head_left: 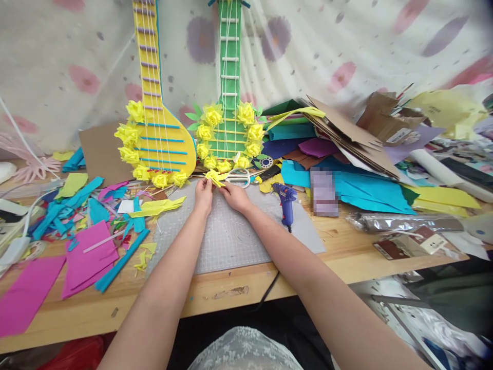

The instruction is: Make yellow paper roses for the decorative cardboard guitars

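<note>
Head view shows me the left hand [204,195] and right hand [235,197] pinching a yellow paper flower [214,178] between their fingers, left at its seven o'clock, right at four.

Free room: near half of grey cutting mat [231,252], between the forearms [185,257]. Obstacles: hot glue gun [287,203], mat's right side; black cord [269,292], desk [341,252] front edge; yellow guitar [175,146] and green guitar [233,109], upright, rear; paper scraps [111,208], strewn left.
</note>
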{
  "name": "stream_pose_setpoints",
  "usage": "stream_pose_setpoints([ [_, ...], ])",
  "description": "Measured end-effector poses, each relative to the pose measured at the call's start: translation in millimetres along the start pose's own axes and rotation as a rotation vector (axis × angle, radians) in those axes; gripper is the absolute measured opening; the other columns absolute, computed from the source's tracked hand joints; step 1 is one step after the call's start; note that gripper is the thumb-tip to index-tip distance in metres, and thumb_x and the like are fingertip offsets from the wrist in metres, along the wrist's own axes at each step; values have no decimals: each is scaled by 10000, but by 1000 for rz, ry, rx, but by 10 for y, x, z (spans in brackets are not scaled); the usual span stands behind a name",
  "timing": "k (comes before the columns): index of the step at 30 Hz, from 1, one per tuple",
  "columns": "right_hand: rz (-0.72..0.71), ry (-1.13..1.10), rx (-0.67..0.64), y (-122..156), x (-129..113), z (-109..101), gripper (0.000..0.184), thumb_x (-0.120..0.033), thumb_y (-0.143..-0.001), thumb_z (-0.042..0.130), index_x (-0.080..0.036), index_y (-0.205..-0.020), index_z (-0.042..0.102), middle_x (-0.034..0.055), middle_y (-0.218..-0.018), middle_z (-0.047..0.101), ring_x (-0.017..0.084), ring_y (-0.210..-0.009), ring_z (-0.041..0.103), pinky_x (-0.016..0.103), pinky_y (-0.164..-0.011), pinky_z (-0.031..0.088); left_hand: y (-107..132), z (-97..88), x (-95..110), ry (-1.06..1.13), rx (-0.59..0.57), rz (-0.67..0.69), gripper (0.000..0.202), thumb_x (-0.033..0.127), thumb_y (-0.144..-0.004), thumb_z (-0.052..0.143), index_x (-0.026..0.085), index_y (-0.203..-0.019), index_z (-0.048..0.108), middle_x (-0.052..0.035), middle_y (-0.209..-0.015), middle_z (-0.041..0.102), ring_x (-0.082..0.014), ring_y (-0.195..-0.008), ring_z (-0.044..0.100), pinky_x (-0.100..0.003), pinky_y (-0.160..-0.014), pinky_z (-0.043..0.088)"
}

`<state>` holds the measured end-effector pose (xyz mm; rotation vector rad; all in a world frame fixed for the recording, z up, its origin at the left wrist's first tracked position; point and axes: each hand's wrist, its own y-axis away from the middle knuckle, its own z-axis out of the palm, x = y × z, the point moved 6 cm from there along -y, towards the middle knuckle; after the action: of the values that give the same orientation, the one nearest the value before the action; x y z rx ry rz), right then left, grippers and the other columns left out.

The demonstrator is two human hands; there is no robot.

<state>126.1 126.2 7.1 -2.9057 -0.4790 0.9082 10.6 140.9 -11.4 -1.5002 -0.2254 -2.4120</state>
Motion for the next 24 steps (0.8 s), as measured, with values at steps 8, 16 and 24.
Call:
stream_pose_setpoints([
  [8,22,24,-2,44,5,2,304,-338,-895,333,-177,-1032,552,82,-956,670,215,-832,618,282,-696,417,167,-8,75,-8,-29,22,285,298,-571,717,159,-732,529,3,-768,569,-96,-723,547,-267,-742,447],
  [16,-48,-92,14,86,-23,-4,245,-316,-871,407,-178,-1017,548,65,-970,668,195,-846,609,277,-715,424,254,-89,91,-71,28,-10,268,235,-559,710,143,-749,545,-9,-738,597,-105,-694,564,-290,-710,475],
  [24,-48,-211,6,80,8,9,226,-285,-856,424,-165,-977,572,65,-909,667,181,-790,598,284,-717,431,256,-87,126,-31,29,-88,268,230,-518,738,130,-710,580,-6,-705,610,-102,-670,574,-309,-747,477],
])
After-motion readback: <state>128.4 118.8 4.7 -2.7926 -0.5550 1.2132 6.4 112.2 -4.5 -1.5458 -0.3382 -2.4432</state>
